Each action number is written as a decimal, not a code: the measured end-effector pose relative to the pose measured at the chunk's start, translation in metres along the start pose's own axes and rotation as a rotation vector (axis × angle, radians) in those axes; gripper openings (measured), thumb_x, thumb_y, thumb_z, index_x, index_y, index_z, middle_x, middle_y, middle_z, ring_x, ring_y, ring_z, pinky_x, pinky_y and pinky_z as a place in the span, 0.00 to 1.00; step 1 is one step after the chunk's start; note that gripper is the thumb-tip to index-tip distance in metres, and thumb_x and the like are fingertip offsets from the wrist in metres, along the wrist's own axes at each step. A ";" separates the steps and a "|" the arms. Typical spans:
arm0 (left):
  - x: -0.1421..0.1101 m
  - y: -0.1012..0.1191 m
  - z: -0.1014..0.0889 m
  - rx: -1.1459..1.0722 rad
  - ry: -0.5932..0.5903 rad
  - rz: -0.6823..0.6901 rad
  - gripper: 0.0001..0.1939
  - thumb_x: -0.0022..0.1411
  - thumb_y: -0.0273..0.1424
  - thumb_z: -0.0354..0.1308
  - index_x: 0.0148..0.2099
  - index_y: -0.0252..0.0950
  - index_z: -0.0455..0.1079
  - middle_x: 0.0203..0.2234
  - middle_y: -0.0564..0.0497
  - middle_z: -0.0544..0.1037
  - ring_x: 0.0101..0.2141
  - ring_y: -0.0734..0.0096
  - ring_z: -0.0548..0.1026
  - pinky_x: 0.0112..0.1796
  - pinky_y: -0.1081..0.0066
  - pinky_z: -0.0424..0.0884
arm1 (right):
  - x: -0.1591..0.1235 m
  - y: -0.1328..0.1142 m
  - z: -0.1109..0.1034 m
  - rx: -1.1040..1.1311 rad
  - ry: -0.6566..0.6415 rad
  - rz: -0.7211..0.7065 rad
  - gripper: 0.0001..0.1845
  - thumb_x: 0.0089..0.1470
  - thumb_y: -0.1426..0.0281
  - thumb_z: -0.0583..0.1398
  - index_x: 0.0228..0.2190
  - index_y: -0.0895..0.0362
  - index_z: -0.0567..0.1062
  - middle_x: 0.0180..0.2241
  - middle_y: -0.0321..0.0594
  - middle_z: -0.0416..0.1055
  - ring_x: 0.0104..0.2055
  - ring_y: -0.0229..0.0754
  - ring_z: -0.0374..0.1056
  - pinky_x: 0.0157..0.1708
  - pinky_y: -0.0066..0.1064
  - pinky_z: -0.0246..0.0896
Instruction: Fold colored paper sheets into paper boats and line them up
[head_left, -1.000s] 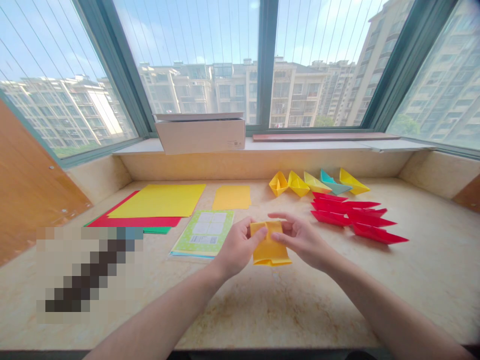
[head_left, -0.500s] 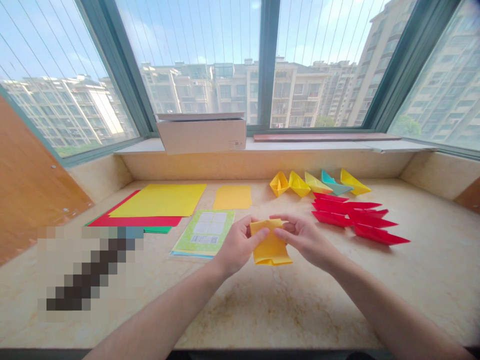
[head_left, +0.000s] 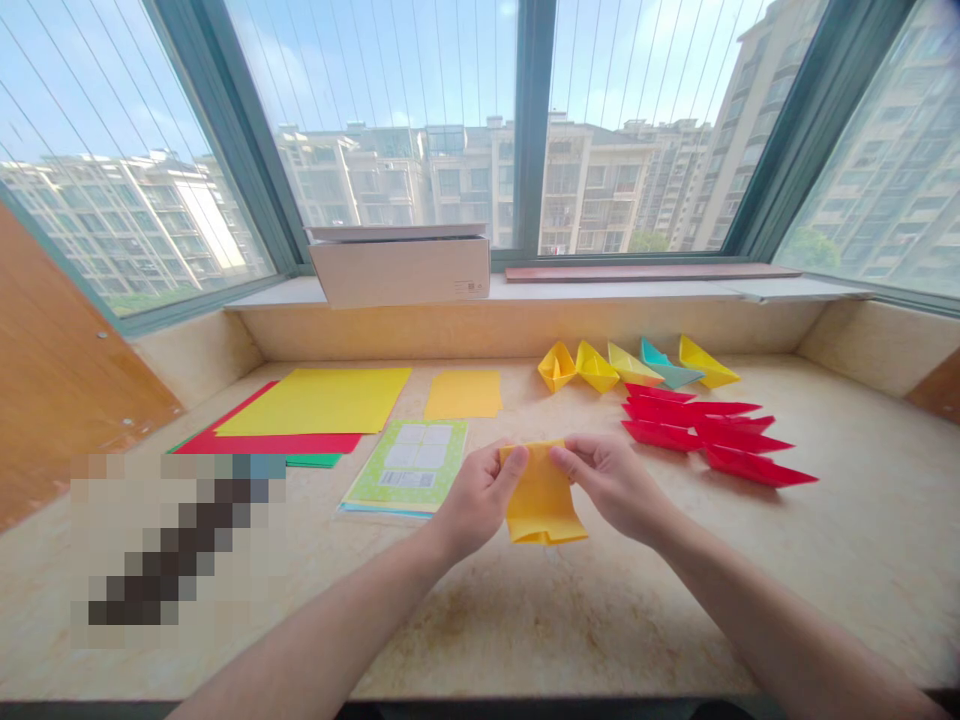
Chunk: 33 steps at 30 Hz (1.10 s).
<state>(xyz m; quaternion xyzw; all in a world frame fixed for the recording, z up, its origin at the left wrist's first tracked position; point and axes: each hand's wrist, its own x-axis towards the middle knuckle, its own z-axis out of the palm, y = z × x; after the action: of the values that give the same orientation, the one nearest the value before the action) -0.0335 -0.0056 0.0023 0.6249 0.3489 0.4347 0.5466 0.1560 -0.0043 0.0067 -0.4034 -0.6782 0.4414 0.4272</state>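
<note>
A folded piece of yellow-orange paper [head_left: 544, 500] is held up between both hands, over the counter. My left hand [head_left: 484, 495] pinches its upper left corner, the thumb on the near face. On the upper right corner, my right hand [head_left: 611, 485] pinches with thumb and fingers. Creases run across the sheet, and its lower edge is folded and bulges a little. Fingertips behind the paper are hidden. Beyond my right hand lie several red folded paper boats [head_left: 739, 435] in a cluster. Behind them stands a row of yellow and blue paper boats [head_left: 596, 368].
Large yellow sheets [head_left: 315, 400] overlap red [head_left: 330, 444] and green sheets at the left. Yellow-orange squares [head_left: 463, 394] and a green-patterned paper pack [head_left: 412, 465] lie nearer the middle. A white box [head_left: 401, 270] rests on the window ledge. A blurred patch covers something dark at lower left.
My right thumb has shifted up to the paper's upper right corner, and my left thumb has moved up slightly. The paper's lower edge hangs a little lower. Both hands keep hold.
</note>
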 end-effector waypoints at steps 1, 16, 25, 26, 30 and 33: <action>0.000 0.000 0.000 -0.004 -0.002 -0.003 0.21 0.65 0.49 0.53 0.34 0.34 0.66 0.24 0.54 0.70 0.24 0.76 0.68 0.25 0.77 0.62 | 0.000 0.000 0.000 -0.018 0.006 -0.005 0.21 0.60 0.55 0.58 0.25 0.59 0.72 0.22 0.35 0.66 0.25 0.36 0.59 0.24 0.27 0.52; -0.002 0.006 -0.002 0.043 0.022 0.031 0.17 0.64 0.41 0.57 0.33 0.32 0.72 0.23 0.53 0.73 0.24 0.76 0.69 0.26 0.77 0.63 | -0.003 0.002 0.001 -0.029 -0.007 -0.049 0.21 0.61 0.56 0.56 0.25 0.59 0.74 0.23 0.35 0.66 0.26 0.37 0.59 0.26 0.28 0.53; 0.000 0.011 -0.002 0.193 0.052 0.039 0.13 0.63 0.38 0.59 0.32 0.32 0.72 0.25 0.52 0.74 0.27 0.73 0.71 0.28 0.76 0.65 | -0.001 0.002 0.003 -0.055 -0.002 -0.001 0.23 0.61 0.55 0.55 0.24 0.59 0.72 0.21 0.34 0.63 0.24 0.35 0.57 0.23 0.27 0.50; -0.001 0.012 -0.002 0.209 0.045 0.043 0.13 0.63 0.38 0.58 0.31 0.33 0.71 0.25 0.52 0.74 0.27 0.73 0.70 0.28 0.76 0.65 | -0.001 0.001 0.003 -0.052 -0.006 -0.001 0.23 0.61 0.55 0.55 0.24 0.59 0.72 0.21 0.34 0.63 0.24 0.35 0.57 0.23 0.27 0.50; -0.003 0.011 -0.004 0.280 -0.043 -0.009 0.14 0.63 0.38 0.58 0.31 0.33 0.70 0.24 0.52 0.74 0.27 0.74 0.70 0.26 0.77 0.64 | -0.003 -0.001 0.003 -0.047 -0.082 0.030 0.25 0.60 0.53 0.56 0.23 0.60 0.74 0.20 0.34 0.63 0.22 0.35 0.57 0.22 0.27 0.48; -0.003 0.011 -0.004 0.247 -0.095 -0.071 0.14 0.61 0.39 0.60 0.31 0.32 0.69 0.24 0.52 0.74 0.26 0.74 0.72 0.26 0.77 0.64 | -0.002 0.003 0.002 -0.015 -0.100 0.082 0.25 0.59 0.51 0.57 0.25 0.60 0.75 0.21 0.36 0.67 0.22 0.36 0.60 0.21 0.27 0.49</action>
<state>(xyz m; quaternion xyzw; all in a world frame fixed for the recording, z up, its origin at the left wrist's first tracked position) -0.0385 -0.0088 0.0130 0.6946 0.3954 0.3386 0.4966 0.1551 -0.0055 0.0035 -0.4112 -0.6850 0.4730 0.3714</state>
